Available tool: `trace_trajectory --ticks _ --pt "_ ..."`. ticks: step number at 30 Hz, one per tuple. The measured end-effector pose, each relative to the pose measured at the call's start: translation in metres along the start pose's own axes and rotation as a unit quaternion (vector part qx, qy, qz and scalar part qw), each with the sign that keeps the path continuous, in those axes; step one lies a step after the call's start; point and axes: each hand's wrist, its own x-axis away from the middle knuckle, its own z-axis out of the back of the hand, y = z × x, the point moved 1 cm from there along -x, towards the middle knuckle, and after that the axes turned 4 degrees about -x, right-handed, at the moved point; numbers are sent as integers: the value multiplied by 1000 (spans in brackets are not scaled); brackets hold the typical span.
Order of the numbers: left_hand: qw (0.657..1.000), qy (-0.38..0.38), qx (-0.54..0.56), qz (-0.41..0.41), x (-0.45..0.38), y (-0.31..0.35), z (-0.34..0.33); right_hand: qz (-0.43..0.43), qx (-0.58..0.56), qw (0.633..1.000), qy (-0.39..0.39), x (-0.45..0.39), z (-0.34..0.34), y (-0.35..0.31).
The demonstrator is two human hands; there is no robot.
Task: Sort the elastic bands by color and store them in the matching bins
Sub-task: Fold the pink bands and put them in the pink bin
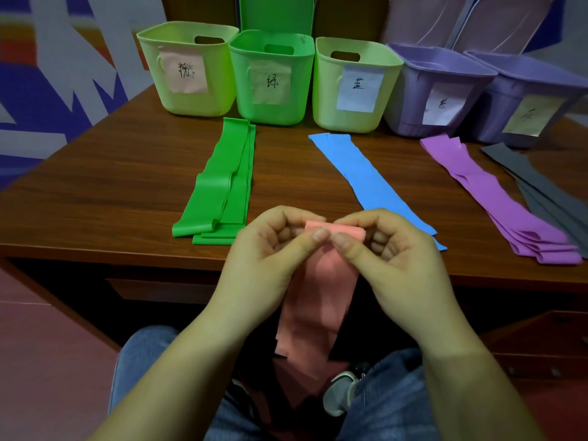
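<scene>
Together, left hand (270,246), right hand (391,249) (thumbs touching), pinching pink band (318,281)

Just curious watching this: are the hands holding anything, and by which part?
Yes. The left hand and right hand together pinch the pink band at its folded top end; the rest hangs down.

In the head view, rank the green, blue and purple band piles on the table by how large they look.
1. green band pile, widest spread.
2-3. blue band pile and purple band pile look alike; wide-angle distortion at the edge makes ranking them unsure.
</scene>
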Motion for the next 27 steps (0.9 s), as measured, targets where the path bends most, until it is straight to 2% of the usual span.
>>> trace_trajectory --ticks 6,12,20,27 --pt "1000 -12 1 12 0 3 1 24 -37 999 11 0 -1 0" --pt "997 -48 22 54 2 7 -1 30 -15 999 15 1 3 -3" --pt "999 -10 26 24 0 9 -1 -3 -32 999 -6 1 2 -1" --pt "1000 -12 -2 1 2 7 2 -29 -53 998 23 0 3 0"
